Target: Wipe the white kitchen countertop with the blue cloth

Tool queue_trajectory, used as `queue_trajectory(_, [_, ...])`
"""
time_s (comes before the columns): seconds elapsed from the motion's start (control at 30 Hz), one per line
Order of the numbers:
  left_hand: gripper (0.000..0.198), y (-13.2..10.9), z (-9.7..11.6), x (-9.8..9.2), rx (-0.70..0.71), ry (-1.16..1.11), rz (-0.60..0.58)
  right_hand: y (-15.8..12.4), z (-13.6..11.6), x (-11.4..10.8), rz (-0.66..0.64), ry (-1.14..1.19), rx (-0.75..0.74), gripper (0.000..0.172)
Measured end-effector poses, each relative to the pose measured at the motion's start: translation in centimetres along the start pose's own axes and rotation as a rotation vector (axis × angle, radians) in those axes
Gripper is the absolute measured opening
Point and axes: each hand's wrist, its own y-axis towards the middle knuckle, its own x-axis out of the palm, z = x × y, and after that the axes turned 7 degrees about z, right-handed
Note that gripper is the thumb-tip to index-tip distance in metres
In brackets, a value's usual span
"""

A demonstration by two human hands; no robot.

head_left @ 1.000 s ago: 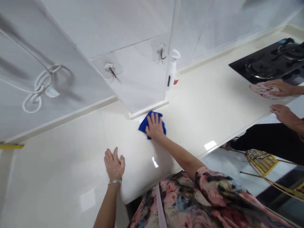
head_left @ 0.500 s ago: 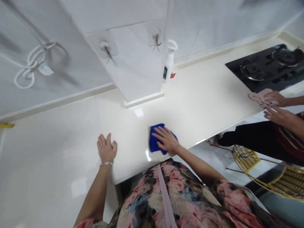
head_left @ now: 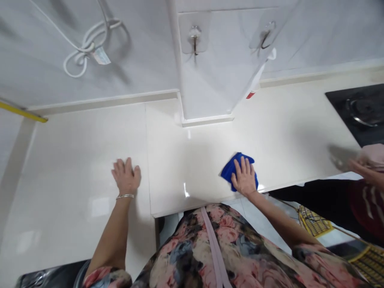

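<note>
My right hand [head_left: 244,180] lies flat on a blue cloth [head_left: 230,171], pressing it against the white countertop [head_left: 186,168] near the front edge. Its fingers are stretched out over the cloth, which is rumpled and sticks out on both sides. To the left, my left hand [head_left: 126,178] rests palm down on the bare counter, fingers apart and holding nothing. A bracelet [head_left: 125,196] circles that wrist.
A wall pillar [head_left: 210,88] with two hooks juts onto the counter, partly hiding a white bottle [head_left: 259,74]. At the right are a black gas hob [head_left: 360,112] and another person's hand [head_left: 363,170] by a pink cloth [head_left: 373,156]. A coiled white cord [head_left: 87,48] hangs at left.
My right hand and the blue cloth have moved right along the counter, and the cloth has turned. My left hand sits farther left, past the counter seam. The view has shifted too.
</note>
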Motion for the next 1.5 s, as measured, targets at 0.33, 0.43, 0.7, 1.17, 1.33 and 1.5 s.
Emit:
queue_trajectory(0.33, [0.075,-0.9,-0.3,1.6,-0.048,0.053,0.182,7.9,-14.0,0.8,-0.194,0.19,-0.447,0.076])
queue_trajectory(0.43, [0.075,-1.0,-0.5,1.5,-0.049,0.058,0.181,13.5,-18.3,2.2,-0.205,0.287,-0.56,0.076])
queue_trajectory(0.7, [0.074,-1.1,-0.2,1.0,-0.063,0.084,0.161,26.7,-26.8,6.1,-0.141,0.365,-0.555,0.069])
queue_trajectory(1.17, [0.069,-1.5,-0.4,0.8,-0.073,0.098,0.15,39.7,-30.3,10.3,-0.009,0.185,-0.041,0.072])
queue_trajectory(1.33, [0.069,-1.2,-0.5,0.7,-0.082,0.131,0.14,37.9,-30.9,9.3,-0.042,0.178,-0.095,0.072])
queue_trajectory(1.5, [0.07,-0.6,-0.5,0.6,-0.058,0.152,0.171,30.0,-32.9,6.8,-0.121,0.254,-0.218,0.072])
